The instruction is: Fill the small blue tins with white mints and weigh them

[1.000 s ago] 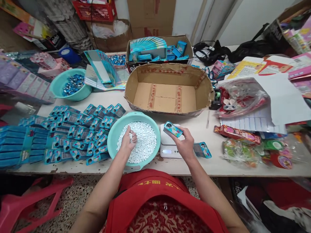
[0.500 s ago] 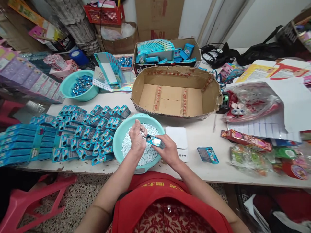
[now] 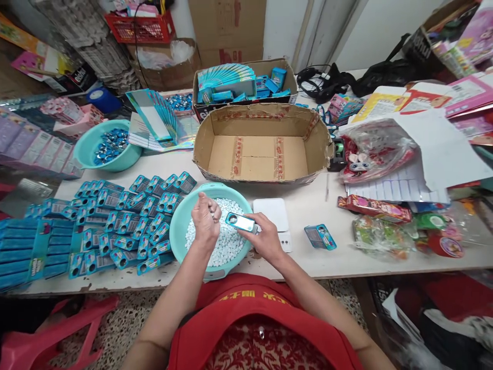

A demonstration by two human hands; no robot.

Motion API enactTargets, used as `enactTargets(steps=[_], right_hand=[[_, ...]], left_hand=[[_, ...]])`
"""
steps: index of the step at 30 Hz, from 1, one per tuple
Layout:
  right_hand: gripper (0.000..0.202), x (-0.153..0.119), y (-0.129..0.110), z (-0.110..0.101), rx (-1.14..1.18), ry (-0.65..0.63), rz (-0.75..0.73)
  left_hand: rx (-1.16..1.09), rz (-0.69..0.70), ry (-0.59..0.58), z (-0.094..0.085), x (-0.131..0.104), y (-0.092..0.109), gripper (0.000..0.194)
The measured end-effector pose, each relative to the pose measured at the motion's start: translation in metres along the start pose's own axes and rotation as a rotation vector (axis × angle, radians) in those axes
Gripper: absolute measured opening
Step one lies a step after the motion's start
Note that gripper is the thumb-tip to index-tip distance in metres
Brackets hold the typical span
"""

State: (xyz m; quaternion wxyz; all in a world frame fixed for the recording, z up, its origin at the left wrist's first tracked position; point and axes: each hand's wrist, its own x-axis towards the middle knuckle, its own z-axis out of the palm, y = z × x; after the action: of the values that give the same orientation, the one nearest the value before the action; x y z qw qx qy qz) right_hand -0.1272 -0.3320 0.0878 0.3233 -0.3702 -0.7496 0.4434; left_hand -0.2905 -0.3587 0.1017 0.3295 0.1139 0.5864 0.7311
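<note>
A turquoise basin [image 3: 177,231] full of small white pieces [image 3: 227,249] stands at the table's front edge. Above its left part is my left hand [image 3: 206,218], fingers curled closed with the thumb up; what it holds, if anything, is hidden. My right hand [image 3: 265,236] grips a small blue box [image 3: 242,222] over the basin's right side, its round hole facing up. The two hands are apart. Just behind my right hand lies a white scale [image 3: 271,213]. Another blue box [image 3: 320,237] rests on the table to the right.
Many blue boxes [image 3: 129,223] cover the table's left part. Behind the basin stands an open cardboard box [image 3: 258,156]. A second turquoise basin [image 3: 129,159] holds shiny blue pieces at the back left. Plastic-wrapped items [image 3: 379,236] and papers lie at the right.
My left hand has drawn back left, away from the blue box in my right hand, so a gap now separates them. The whole view has shifted slightly.
</note>
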Motion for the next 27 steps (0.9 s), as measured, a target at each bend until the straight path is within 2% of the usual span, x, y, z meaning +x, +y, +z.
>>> enactTargets(steps=[3,5,6,9,12,15,17,19,22,24,27], right_hand=[[0.033,-0.005,0.013,-0.025,0.055,0.141,0.111],[0.036,-0.007,0.032,-0.039,0.013,0.250,0.169],[0.037,-0.007,0.044,-0.044,-0.020,0.290,0.189],[0.039,-0.004,0.082,-0.047,-0.083,0.339,0.227],[0.043,-0.002,0.106,-0.040,-0.074,0.333,0.259],[0.050,-0.008,0.106,-0.043,-0.081,0.339,0.245],[0.054,-0.019,0.099,-0.057,-0.147,0.412,0.199],[0.055,-0.033,0.095,-0.078,-0.265,0.544,0.176],[0.057,-0.061,0.100,-0.111,-0.415,0.709,0.246],[0.058,-0.080,0.109,-0.124,-0.444,0.750,0.319],[0.060,-0.105,0.121,-0.130,-0.444,0.759,0.385]], left_hand=[[0.513,0.097,-0.068,-0.036,0.007,-0.011,0.042],[0.912,0.198,-0.148,-0.061,0.010,-0.023,0.030],[1.048,0.233,-0.168,-0.071,0.010,-0.028,0.030],[1.189,0.203,-0.171,-0.087,0.009,-0.041,0.037],[1.148,0.108,-0.196,-0.086,0.007,-0.044,0.037],[1.087,0.091,-0.189,-0.081,0.007,-0.039,0.037],[1.060,0.077,-0.154,-0.080,0.008,-0.034,0.038],[1.050,0.056,-0.116,-0.078,0.009,-0.030,0.038],[1.057,0.045,-0.105,-0.072,0.010,-0.028,0.038],[1.061,0.047,-0.121,-0.063,0.009,-0.028,0.037],[1.049,0.051,-0.152,-0.046,0.009,-0.028,0.038]])
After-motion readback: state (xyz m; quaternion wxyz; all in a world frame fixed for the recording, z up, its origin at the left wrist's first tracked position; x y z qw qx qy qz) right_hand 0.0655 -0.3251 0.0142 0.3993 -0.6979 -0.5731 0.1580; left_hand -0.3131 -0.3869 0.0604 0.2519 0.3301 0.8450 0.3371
